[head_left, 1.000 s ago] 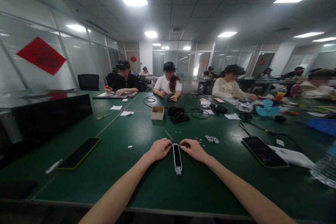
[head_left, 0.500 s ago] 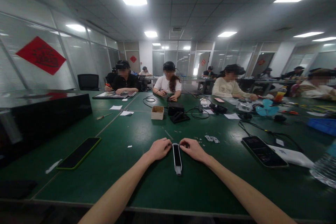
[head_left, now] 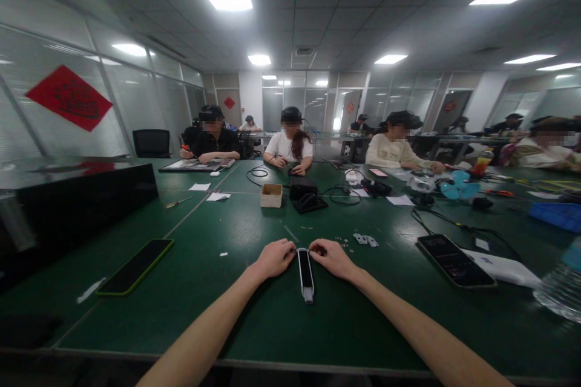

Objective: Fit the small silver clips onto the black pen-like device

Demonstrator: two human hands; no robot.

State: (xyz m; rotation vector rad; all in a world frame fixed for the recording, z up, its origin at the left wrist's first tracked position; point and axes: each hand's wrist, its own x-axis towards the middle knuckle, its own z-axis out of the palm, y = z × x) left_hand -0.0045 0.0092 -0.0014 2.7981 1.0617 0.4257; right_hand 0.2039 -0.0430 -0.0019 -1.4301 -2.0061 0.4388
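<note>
A slim black device with a white rim [head_left: 305,273] lies lengthwise on the green table [head_left: 254,320], its silver end pointing toward me. My left hand [head_left: 273,258] rests at the left of its far end with curled fingers pinching that tip. My right hand [head_left: 331,257] mirrors it on the right side, fingers bent and touching the same end. Both forearms stretch out over the table. Several tiny screws and small metal parts [head_left: 365,239] lie just beyond my right hand.
A phone in a green case [head_left: 136,265] lies at left, a dark phone [head_left: 455,260] on white paper at right, a plastic bottle [head_left: 560,290] far right. A small cardboard box [head_left: 271,195], black gear and cables sit mid-table. A black box [head_left: 77,193] stands left. Several people work across the table.
</note>
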